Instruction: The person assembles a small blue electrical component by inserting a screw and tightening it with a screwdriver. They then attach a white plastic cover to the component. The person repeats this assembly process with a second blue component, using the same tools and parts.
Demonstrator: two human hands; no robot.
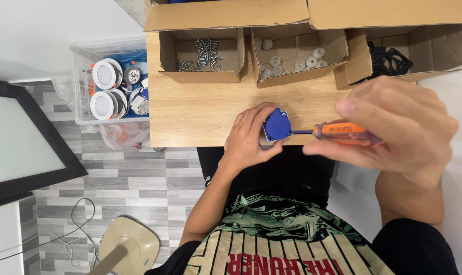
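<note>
While left hand (251,135) clamps the blue part (277,124) tight against the desk's (200,109) front edge to steady it, right hand (394,127) grips the orange screwdriver (338,131), tip driven in.

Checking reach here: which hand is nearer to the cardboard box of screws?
Left. The left hand grips the blue part just below the box of screws; the right hand holds the orange screwdriver farther right.

Three boxes (200,53) behind hand-held part (277,125) on table (190,112), bin (109,81) left of table
</note>
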